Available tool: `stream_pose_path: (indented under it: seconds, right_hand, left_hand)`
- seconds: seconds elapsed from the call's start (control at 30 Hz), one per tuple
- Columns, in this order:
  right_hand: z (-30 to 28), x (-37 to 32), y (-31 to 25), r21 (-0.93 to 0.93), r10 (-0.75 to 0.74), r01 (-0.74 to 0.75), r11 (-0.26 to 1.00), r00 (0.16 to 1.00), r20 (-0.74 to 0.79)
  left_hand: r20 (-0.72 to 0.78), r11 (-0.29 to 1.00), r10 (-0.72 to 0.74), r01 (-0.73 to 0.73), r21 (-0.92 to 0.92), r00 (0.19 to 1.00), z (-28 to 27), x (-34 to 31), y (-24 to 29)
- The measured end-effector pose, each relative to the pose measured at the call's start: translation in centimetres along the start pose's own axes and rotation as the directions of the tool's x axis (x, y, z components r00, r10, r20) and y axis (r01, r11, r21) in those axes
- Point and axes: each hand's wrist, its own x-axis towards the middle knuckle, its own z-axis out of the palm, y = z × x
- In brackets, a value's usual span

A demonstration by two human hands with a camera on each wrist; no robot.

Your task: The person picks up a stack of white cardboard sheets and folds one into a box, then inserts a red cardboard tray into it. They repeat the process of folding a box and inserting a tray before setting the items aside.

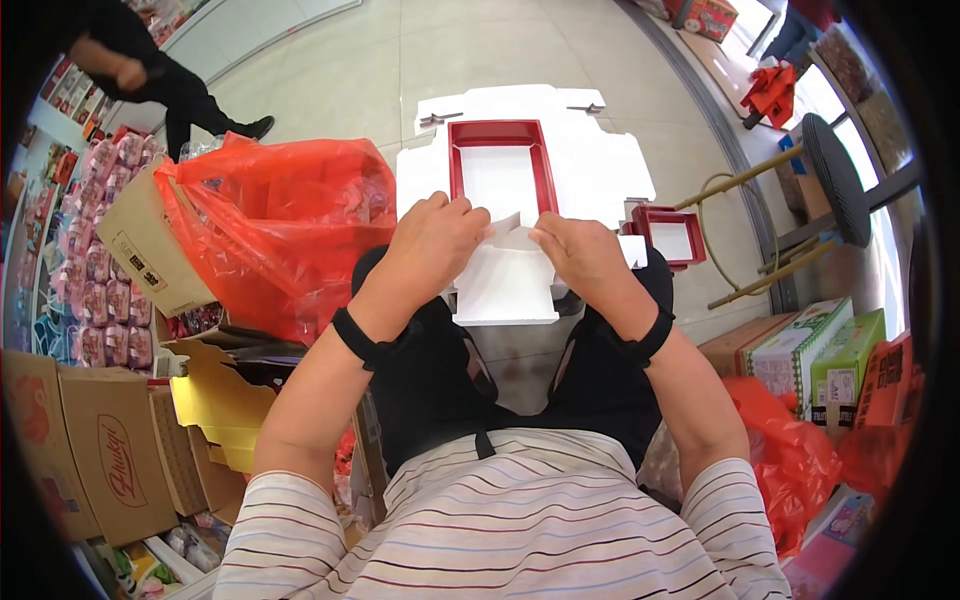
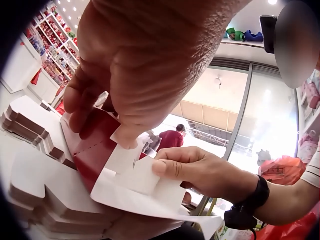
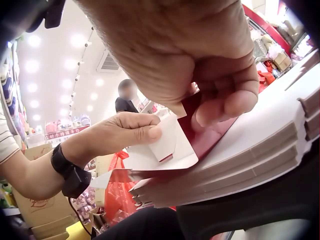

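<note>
A part-folded cardboard box, red-walled with a white inside, lies on a stack of flat white box blanks over the person's knees. Its near flap is unfolded and points toward the body. At the near left corner my left hand pinches a small white tab between thumb and fingers. My right hand pinches the white tab at the near right corner. In the left wrist view, thumb and forefinger of the right hand grip a white tab beside the red wall.
A smaller red tray-like box sits right of the stack, near a round-seated stool. At left are a red plastic bag and cartons. More boxes stand at right. Another person is at upper left.
</note>
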Motion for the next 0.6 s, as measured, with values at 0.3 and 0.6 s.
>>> stream_pose_path:
  seconds: [0.3,0.6]
  right_hand:
    - [-0.4,0.2,0.3,0.008,0.019,-0.019,1.0,1.0,0.023]
    - [0.5,-0.1,0.3,-0.016,-0.006,0.006,1.0,1.0,-0.017]
  left_hand:
    - [0.145,1.0,-0.004,0.008,-0.026,0.989,-0.8,0.9,-0.5]
    - [0.209,0.993,0.08,-0.059,-0.106,0.975,-0.6,1.4,-1.5]
